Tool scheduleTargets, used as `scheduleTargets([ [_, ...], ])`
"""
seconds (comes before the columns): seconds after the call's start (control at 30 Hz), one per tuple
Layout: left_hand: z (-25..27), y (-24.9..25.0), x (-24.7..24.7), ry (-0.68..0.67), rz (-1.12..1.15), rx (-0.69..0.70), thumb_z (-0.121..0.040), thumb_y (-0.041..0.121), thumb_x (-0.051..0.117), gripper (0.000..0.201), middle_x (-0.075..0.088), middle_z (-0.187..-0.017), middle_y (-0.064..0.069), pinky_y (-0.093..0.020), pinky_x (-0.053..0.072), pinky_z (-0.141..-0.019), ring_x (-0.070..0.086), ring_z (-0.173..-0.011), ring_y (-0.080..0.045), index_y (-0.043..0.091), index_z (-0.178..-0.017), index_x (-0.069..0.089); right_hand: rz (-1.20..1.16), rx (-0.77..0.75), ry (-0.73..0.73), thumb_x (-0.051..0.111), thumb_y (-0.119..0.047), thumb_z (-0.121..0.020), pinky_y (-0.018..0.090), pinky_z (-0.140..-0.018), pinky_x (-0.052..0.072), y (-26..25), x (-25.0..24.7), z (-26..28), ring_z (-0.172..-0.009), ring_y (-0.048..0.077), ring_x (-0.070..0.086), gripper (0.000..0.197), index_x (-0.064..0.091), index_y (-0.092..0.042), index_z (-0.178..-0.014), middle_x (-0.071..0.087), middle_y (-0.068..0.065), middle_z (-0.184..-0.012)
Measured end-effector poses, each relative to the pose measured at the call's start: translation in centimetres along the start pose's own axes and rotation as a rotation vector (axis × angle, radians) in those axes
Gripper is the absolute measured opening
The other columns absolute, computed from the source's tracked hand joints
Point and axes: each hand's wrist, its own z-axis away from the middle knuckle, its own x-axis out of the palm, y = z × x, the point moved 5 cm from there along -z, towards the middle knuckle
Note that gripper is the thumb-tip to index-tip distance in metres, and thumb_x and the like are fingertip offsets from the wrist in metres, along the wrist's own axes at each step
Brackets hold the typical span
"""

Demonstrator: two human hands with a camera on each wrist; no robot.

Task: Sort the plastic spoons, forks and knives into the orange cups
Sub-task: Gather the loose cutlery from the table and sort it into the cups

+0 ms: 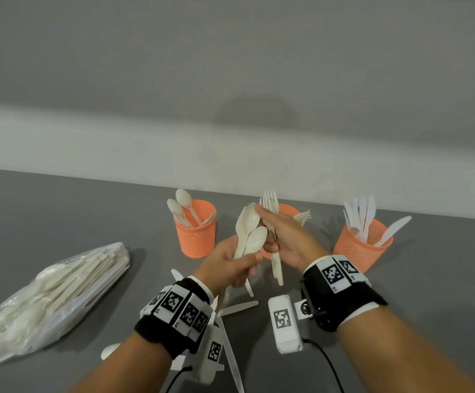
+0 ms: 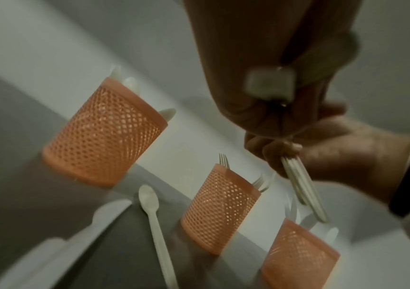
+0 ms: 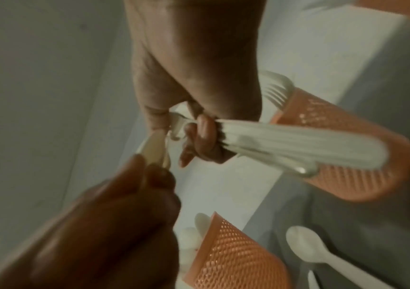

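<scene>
Just before the middle cup [image 1: 287, 209], left hand [image 1: 230, 262] grips spoons [image 1: 251, 234], right hand [image 1: 283, 236] clutches forks [image 1: 270, 199]; tangled handles could spill.

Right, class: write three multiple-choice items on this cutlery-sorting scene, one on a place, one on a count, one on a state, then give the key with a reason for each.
1. Where does the clear bag of cutlery lie?
A. left of the cups
B. behind the cups
C. inside a cup

2. How many orange cups stand on the table?
A. two
B. three
C. five

3. What is the left hand doing?
A. resting flat on the table
B. hanging idle
C. gripping a bunch of spoons

Key: 1 A, the bag sits at the head view's left edge. 2 B, the spoon cup, fork cup and knife cup make three. 3 C, its fingers curl round the spoons, while the right hand holds forks.
</scene>
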Motion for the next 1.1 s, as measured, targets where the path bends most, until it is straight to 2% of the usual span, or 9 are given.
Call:
scheduleTargets([
  [0.1, 0.2, 0.2, 0.3, -0.055, 0.098, -0.01, -0.093, 0.006, 0.047, 0.02, 0.052, -0.038, 0.01, -0.013, 0.021, -0.035, 0.027, -0.028, -0.002, 0.018, -0.079, 0.053, -0.216, 0.103, -0.128, 0.047, -0.043, -0.091, 0.017, -0.035, 0.016, 0.8, 0.1, -0.3, -0.033, 0.005, 0.032, 0.038, 0.055, -0.012, -0.07, 0.044, -0.004, -0.047],
  [0.2, -0.2, -0.5, -0.1, -0.047, 0.293, -0.07, -0.088, 0.022, 0.052, 0.025, 0.034, -0.034, 0.009, -0.011, 0.022, -0.035, 0.024, -0.026, -0.005, 0.018, -0.063, 0.054, -0.173, 0.099, -0.193, 0.052, -0.03, -0.089, 0.015, -0.034, 0.018, 1.2, 0.2, 0.1, -0.036, 0.003, 0.034, 0.026, 0.059, -0.01, -0.074, 0.05, -0.001, -0.061],
  [0.33, -0.5, -0.8, 0.6, -0.082, 0.381, -0.194, -0.092, 0.027, 0.033, 0.032, 0.039, -0.036, -0.004, -0.015, 0.028, -0.033, 0.027, -0.025, -0.01, 0.006, -0.076, 0.05, -0.037, 0.048, -0.208, 0.049, -0.011, -0.093, 0.014, -0.035, 0.017, 1.1, 0.9, 0.6, -0.034, 0.002, 0.033, 0.021, 0.055, -0.007, -0.073, 0.05, -0.002, -0.046],
  [0.47, -0.9, -0.8, 0.4, -0.003, 0.331, -0.156, -0.098, 0.028, 0.028, 0.037, 0.06, -0.054, -0.012, -0.02, 0.039, -0.036, 0.038, -0.028, -0.015, 0.0, -0.094, 0.052, 0.075, -0.044, -0.15, 0.054, -0.018, -0.093, 0.018, -0.038, 0.02, 0.5, 1.0, 0.4, -0.032, 0.004, 0.03, 0.031, 0.055, -0.012, -0.062, 0.041, -0.003, -0.043],
  [0.63, -1.0, -1.1, -1.1, 0.136, 0.309, -0.097, -0.099, 0.026, 0.028, 0.038, 0.067, -0.064, -0.009, -0.023, 0.041, -0.038, 0.042, -0.033, -0.014, 0.0, -0.116, 0.05, -0.025, -0.074, 0.077, 0.054, -0.02, -0.093, 0.018, -0.041, 0.032, 0.0, -0.4, -0.2, -0.038, 0.005, 0.037, 0.016, 0.054, -0.011, -0.079, 0.047, 0.0, -0.055],
  [0.77, -1.2, -2.1, -3.2, 0.315, 0.349, -0.081, -0.098, 0.021, 0.033, 0.031, 0.059, -0.056, -0.005, -0.024, 0.039, -0.04, 0.038, -0.035, -0.012, -0.001, -0.117, 0.045, -0.164, -0.28, 0.276, 0.039, -0.017, -0.1, 0.03, -0.065, 0.051, -3.9, -2.0, -0.9, -0.062, 0.014, 0.06, 0.015, 0.051, -0.007, -0.101, 0.061, 0.006, -0.078],
  [0.93, -1.1, -2.2, -4.8, 0.392, 0.354, -0.068, -0.097, 0.013, 0.035, 0.019, 0.038, -0.051, 0.002, -0.024, 0.037, -0.049, 0.033, -0.041, -0.008, 0.009, -0.091, 0.052, 0.142, -0.602, 0.532, 0.033, -0.008, -0.099, 0.024, -0.075, 0.055, -8.7, -5.0, -1.9, -0.073, 0.012, 0.065, 0.012, 0.037, -0.014, -0.108, 0.061, 0.005, -0.088],
  [1.03, -1.2, -2.0, -5.6, 0.422, 0.42, -0.074, -0.089, 0.0, 0.034, 0.021, 0.039, -0.049, 0.004, -0.025, 0.035, -0.058, 0.036, -0.043, -0.008, 0.008, -0.094, 0.053, 0.314, -0.583, 0.528, 0.036, -0.004, -0.096, 0.028, -0.083, 0.051, -7.3, -5.1, -3.4, -0.081, 0.016, 0.061, 0.025, 0.038, -0.014, -0.119, 0.057, 0.003, -0.095],
  [1.1, -1.4, -1.4, -6.0, 0.429, 0.412, -0.041, -0.09, -0.003, 0.035, 0.022, 0.042, -0.051, 0.004, -0.024, 0.039, -0.059, 0.04, -0.046, -0.009, 0.008, -0.095, 0.053, 0.381, -0.538, 0.49, 0.044, -0.003, -0.092, 0.028, -0.079, 0.049, -5.6, -5.0, -4.2, -0.08, 0.016, 0.058, 0.036, 0.039, -0.019, -0.124, 0.054, -0.002, -0.088],
])
